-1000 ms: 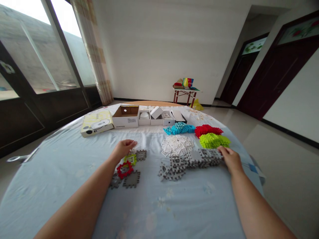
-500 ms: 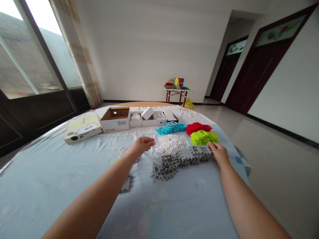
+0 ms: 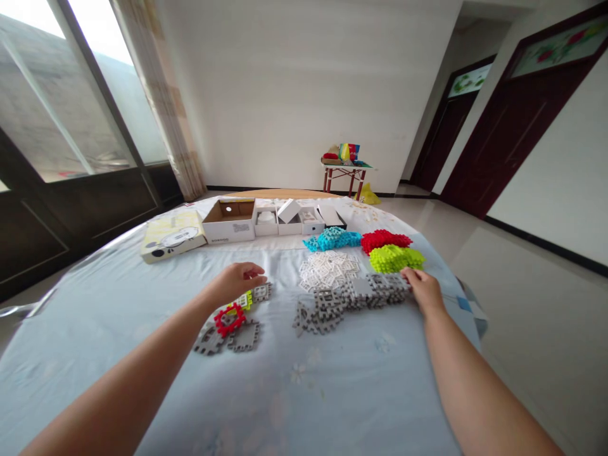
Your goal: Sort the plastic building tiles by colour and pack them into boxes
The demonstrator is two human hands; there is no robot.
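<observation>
My left hand (image 3: 242,280) hovers at the left with fingers loosely curled and thumb and forefinger apart; I see nothing between them. Under and beside it lie a grey window-like interlocking tile (image 3: 262,291), a yellow-green tile (image 3: 244,299), a red frame tile (image 3: 230,320) and a grey square tile (image 3: 244,337). At the right end of a long stack of grey interlocking tiles (image 3: 361,291), my right hand (image 3: 422,288) pinches the edge of a grey tile. Just behind that stack is a pile of small white window pieces (image 3: 329,271).
Behind the white pile sit blue pieces (image 3: 332,239), red pieces (image 3: 386,241) and yellow-green pieces (image 3: 396,258). An open box (image 3: 228,229), its yellow lid (image 3: 173,237) and small white boxes (image 3: 289,225) line the back of the cloth-covered table (image 3: 351,386).
My left hand has moved left from the white pile to the small group of tiles, and its fingers have parted. My right hand stays at the grey stack. The view has shifted slightly.
</observation>
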